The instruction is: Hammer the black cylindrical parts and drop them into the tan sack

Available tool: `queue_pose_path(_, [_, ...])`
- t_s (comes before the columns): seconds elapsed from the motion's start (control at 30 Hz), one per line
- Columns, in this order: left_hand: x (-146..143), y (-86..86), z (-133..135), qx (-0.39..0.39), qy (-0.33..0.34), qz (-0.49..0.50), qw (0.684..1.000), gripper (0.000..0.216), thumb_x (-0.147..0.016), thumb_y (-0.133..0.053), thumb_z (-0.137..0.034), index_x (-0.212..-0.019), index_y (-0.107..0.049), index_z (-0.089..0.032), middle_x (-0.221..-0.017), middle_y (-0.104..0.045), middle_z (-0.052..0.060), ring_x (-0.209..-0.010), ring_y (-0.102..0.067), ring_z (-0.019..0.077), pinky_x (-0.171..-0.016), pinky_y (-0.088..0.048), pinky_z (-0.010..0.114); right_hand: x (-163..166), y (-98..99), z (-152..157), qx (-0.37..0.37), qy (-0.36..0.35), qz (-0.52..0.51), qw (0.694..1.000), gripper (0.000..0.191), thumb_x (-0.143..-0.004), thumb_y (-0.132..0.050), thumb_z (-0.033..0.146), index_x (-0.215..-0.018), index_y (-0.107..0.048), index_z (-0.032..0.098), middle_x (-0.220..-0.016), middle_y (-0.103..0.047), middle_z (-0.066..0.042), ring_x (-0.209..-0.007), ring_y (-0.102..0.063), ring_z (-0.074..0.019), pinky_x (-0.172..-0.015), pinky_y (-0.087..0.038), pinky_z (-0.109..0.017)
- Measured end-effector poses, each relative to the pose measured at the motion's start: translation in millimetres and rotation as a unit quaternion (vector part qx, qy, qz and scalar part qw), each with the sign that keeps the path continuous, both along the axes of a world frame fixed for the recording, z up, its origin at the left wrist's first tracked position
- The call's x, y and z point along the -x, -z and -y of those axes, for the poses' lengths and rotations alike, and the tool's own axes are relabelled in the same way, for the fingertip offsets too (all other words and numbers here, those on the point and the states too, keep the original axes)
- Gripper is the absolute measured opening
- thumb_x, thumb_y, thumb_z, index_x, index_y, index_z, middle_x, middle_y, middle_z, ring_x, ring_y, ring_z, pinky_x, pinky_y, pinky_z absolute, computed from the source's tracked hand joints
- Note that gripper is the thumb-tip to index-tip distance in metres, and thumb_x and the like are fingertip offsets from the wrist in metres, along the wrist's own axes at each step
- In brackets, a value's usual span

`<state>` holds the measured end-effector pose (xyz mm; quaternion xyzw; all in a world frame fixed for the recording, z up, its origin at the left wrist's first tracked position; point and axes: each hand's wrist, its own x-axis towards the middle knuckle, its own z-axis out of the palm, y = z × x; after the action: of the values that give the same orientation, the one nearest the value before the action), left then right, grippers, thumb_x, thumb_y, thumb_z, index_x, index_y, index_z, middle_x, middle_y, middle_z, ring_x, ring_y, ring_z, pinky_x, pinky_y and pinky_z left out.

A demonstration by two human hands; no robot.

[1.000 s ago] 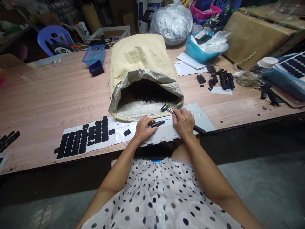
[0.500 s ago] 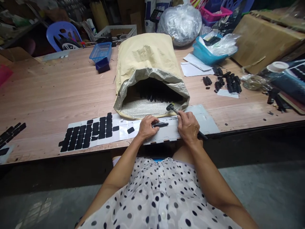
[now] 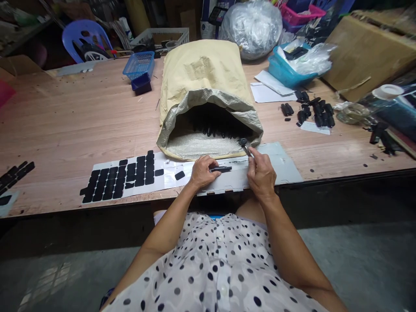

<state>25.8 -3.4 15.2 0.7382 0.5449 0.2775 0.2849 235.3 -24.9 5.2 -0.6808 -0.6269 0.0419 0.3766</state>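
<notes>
My left hand (image 3: 202, 172) is closed on a slim black part (image 3: 222, 169) and holds it down on a grey metal plate (image 3: 282, 167) at the table's near edge. My right hand (image 3: 261, 174) is closed round a small hammer (image 3: 244, 145), whose head points up towards the mouth of a tan woven sack (image 3: 204, 91). The sack lies open towards me, with dark parts inside. Left of my hands lies a white sheet of black pads (image 3: 121, 180).
Loose black parts (image 3: 312, 112) and white papers (image 3: 271, 88) lie at the right. A teal bin (image 3: 290, 69) and a clear bag (image 3: 251, 26) stand behind. A blue basket (image 3: 139, 68) sits at the back left, and more black pads (image 3: 14, 175) at the far left.
My right hand has tilted the hammer more upright, so its handle no longer shows below the hand. My left hand still holds the black part. The view has shifted slightly.
</notes>
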Motion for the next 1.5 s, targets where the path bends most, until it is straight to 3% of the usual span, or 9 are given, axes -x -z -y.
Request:
queue_pose_path(0.1, [0.7, 2.4, -0.4, -0.004, -0.001, 0.01, 1.0, 0.009, -0.074, -0.078, -0.02, -0.08, -0.072, -0.021, -0.081, -0.066, 0.002, -0.084, -0.06, 0.0216, -0.079, -0.05, 0.036, 1.2, -1.0, 9.2, -0.037, -0.048, -0.079, 0.995, 0.042, -0.101, -0.042, 0.039, -0.13, -0.068, 0.025, -0.112, -0.072, -0.011, -0.105, -0.066, -0.0245, -0.091, -0.054, -0.038])
queue_pose_path(0.2, [1.4, 3.0, -0.7, -0.009, 0.004, 0.014, 1.0, 0.005, -0.077, -0.075, -0.022, -0.083, -0.075, -0.021, -0.08, -0.066, 0.002, -0.083, -0.06, 0.0215, -0.081, -0.052, 0.037, 3.0, 2.3, 16.9, -0.025, -0.064, -0.143, 0.987, 0.039, -0.099, -0.045, 0.04, -0.124, -0.07, 0.024, -0.119, -0.075, -0.01, -0.111, -0.067, -0.0233, -0.099, -0.054, -0.041])
queue_pose_path(0.43, [-0.3, -0.4, -0.4, -0.017, 0.019, -0.023, 0.999, 0.021, -0.069, -0.077, -0.018, -0.09, -0.077, -0.021, -0.083, -0.067, 0.003, -0.088, -0.062, 0.024, -0.088, -0.053, 0.041, 3.3, 2.6, 20.7, 0.021, -0.04, -0.196, 0.98, 0.039, -0.095, -0.049, 0.039, -0.121, -0.071, 0.02, -0.118, -0.076, -0.011, -0.102, -0.069, -0.0227, -0.097, -0.056, -0.042])
queue_pose_path(0.53, [-1.0, -0.3, -1.0, -0.016, 0.016, -0.023, 0.999, 0.016, -0.07, -0.077, -0.018, -0.085, -0.076, -0.02, -0.083, -0.067, 0.003, -0.088, -0.062, 0.024, -0.088, -0.053, 0.041, 3.3, -1.8, 23.2, 0.026, -0.047, -0.177, 0.983, 0.04, -0.094, -0.052, 0.039, -0.124, -0.07, 0.02, -0.115, -0.076, -0.01, -0.092, -0.069, -0.0214, -0.089, -0.058, -0.04])
queue_pose_path(0.9, [0.3, 10.9, -0.2, -0.036, -0.012, 0.022, 0.999, 0.009, -0.068, -0.076, -0.014, -0.073, -0.073, -0.021, -0.073, -0.063, 0.001, -0.078, -0.06, 0.0204, -0.079, -0.053, 0.037, 21.2, -12.1, 51.9, -0.011, -0.119, -0.036, 0.992, 0.036, -0.101, -0.048, 0.035, -0.127, -0.071, 0.027, -0.096, -0.072, -0.006, -0.089, -0.068, -0.0203, -0.078, -0.056, -0.032])
queue_pose_path(1.3, [-2.3, 7.8, -0.9, -0.023, -0.025, 0.031, 0.999, 0.017, -0.064, -0.075, -0.011, -0.062, -0.061, -0.021, -0.068, -0.057, -0.001, -0.074, -0.058, 0.0186, -0.072, -0.049, 0.033, 31.6, -15.1, 59.7, -0.013, -0.142, 0.138, 0.98, 0.038, -0.102, -0.048, 0.023, -0.13, -0.072, 0.031, -0.081, -0.063, -0.002, -0.068, -0.059, -0.012, -0.054, -0.037, -0.021])
queue_pose_path(1.5, [-1.9, 7.6, -0.2, -0.016, -0.023, 0.04, 0.999, 0.014, -0.064, -0.075, -0.011, -0.065, -0.064, -0.021, -0.07, -0.059, -0.001, -0.075, -0.058, 0.0188, -0.075, -0.05, 0.034, 28.3, -16.8, 58.8, -0.035, -0.102, 0.11, 0.988, 0.037, -0.102, -0.048, 0.026, -0.128, -0.073, 0.03, -0.086, -0.065, -0.003, -0.072, -0.06, -0.0118, -0.059, -0.039, -0.021])
